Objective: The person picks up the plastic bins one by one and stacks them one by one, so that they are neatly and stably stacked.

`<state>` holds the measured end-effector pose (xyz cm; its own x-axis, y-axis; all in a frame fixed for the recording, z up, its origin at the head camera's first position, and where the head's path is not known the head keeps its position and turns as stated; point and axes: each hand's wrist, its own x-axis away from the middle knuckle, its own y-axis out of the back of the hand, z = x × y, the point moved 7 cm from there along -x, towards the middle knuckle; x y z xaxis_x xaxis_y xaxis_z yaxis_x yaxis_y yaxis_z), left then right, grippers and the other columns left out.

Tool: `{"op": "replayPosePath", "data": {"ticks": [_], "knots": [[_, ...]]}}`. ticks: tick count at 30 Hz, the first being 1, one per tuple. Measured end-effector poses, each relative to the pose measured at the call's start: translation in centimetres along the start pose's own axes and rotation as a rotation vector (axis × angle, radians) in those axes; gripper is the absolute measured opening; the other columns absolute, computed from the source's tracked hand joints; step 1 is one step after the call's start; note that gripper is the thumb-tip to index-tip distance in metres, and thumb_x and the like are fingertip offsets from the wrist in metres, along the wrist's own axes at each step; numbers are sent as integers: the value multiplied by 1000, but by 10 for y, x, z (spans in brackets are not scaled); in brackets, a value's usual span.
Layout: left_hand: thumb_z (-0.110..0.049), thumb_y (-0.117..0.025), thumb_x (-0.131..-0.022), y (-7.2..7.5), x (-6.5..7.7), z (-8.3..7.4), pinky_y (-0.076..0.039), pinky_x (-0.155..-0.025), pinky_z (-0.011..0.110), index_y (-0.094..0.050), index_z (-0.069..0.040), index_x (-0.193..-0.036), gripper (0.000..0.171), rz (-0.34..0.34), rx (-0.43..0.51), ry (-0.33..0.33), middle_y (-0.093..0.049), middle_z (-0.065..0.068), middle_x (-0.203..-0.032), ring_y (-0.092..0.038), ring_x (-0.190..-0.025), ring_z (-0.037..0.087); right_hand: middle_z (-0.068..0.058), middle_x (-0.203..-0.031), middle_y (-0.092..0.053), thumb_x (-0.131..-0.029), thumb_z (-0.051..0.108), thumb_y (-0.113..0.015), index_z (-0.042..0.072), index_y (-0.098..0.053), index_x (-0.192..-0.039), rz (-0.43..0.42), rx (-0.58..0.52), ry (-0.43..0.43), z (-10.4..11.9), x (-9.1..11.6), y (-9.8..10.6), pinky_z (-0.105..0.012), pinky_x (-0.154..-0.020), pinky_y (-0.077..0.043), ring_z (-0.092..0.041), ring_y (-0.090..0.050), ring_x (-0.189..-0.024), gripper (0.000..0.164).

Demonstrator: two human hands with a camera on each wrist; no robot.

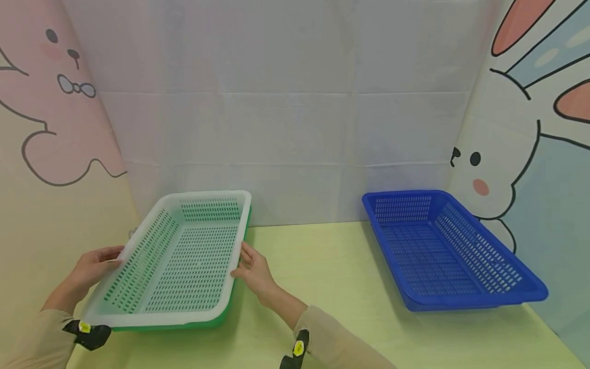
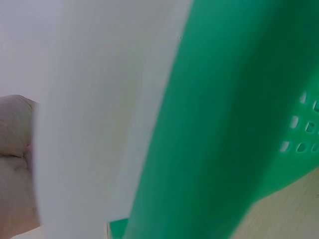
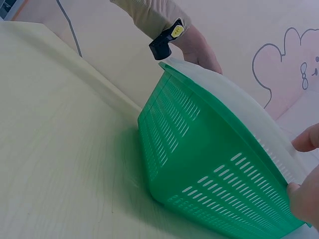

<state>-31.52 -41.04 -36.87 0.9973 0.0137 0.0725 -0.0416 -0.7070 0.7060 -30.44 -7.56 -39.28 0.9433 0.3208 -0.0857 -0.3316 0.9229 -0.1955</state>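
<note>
A white plastic basket (image 1: 161, 319) sits nested inside a green plastic basket (image 3: 184, 134) at the left of the table. In the head view, little more than a thin edge of the green one shows below the white rim. My left hand (image 1: 93, 266) grips the white basket's left rim, thumb on top and fingers partly hidden behind the edge. Across from it, my right hand (image 1: 255, 274) pinches the right rim between thumb and fingers. The left wrist view is mostly filled by both rims close up.
A blue plastic basket (image 1: 475, 300) stands at the right side of the pale yellow-green table (image 1: 318, 266). Behind the table hangs a white sheet (image 1: 286, 128). Walls with cartoon animals close in on the left and right.
</note>
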Motion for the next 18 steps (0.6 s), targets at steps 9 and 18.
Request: {"op": "replayPosePath", "data": {"ticks": [9, 18], "knots": [[-22, -51, -93, 15, 7, 6, -47, -64, 16, -31, 12, -134, 57, -84, 16, -61, -58, -6, -109, -43, -77, -21, -15, -145, -27, -79, -3, -59, -2, -28, -139, -22, 27, 59, 4, 3, 4, -40, -108, -22, -28, -23, -134, 68], [-27, -51, -93, 12, 16, 7, -50, -70, 17, -24, 17, -133, 65, -10, -1, -31, -56, 5, -118, -40, -77, -24, -19, -136, -40, -80, 4, -63, -3, -36, -134, -87, 87, 59, -1, 5, 13, -42, -100, -36, -34, -38, -124, 62]]}}
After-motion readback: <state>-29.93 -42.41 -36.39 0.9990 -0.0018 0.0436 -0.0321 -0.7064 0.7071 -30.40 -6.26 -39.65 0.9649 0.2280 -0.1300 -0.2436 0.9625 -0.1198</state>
